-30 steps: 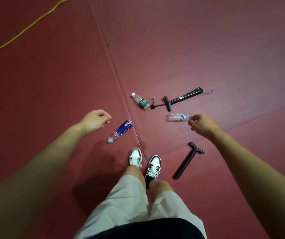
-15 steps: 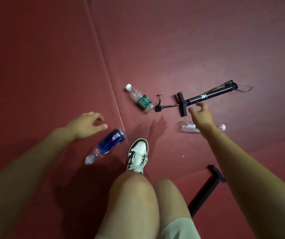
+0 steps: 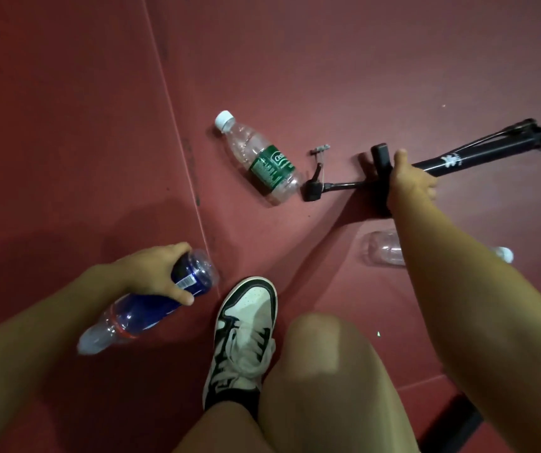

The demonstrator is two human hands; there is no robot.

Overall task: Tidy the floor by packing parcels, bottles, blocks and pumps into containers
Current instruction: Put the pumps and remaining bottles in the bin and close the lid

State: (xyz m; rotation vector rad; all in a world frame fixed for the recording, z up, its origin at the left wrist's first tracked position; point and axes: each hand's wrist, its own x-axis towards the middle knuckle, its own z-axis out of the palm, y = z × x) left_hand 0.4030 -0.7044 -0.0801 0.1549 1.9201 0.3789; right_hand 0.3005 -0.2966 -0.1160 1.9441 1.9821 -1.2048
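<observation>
My left hand (image 3: 154, 273) grips a blue-labelled bottle (image 3: 138, 310) lying on the red floor, fingers curled over its body near the base end. My right hand (image 3: 409, 184) grips a black pump (image 3: 478, 152) close to its T-handle; the pump's thin hose and nozzle (image 3: 314, 188) trail to the left. A clear bottle with a green label (image 3: 259, 158) lies between the two hands, white cap pointing up-left. Another clear bottle (image 3: 383, 248) lies under my right forearm, partly hidden.
My knee and one white-and-dark shoe (image 3: 246, 328) are at bottom centre. A second black pump (image 3: 452, 426) shows at the bottom right edge, mostly hidden by my arm. A floor seam (image 3: 177, 132) runs diagonally from top to the shoe.
I have crouched lower and closer. My left hand has closed on the blue bottle and my right hand has closed round the black pump.
</observation>
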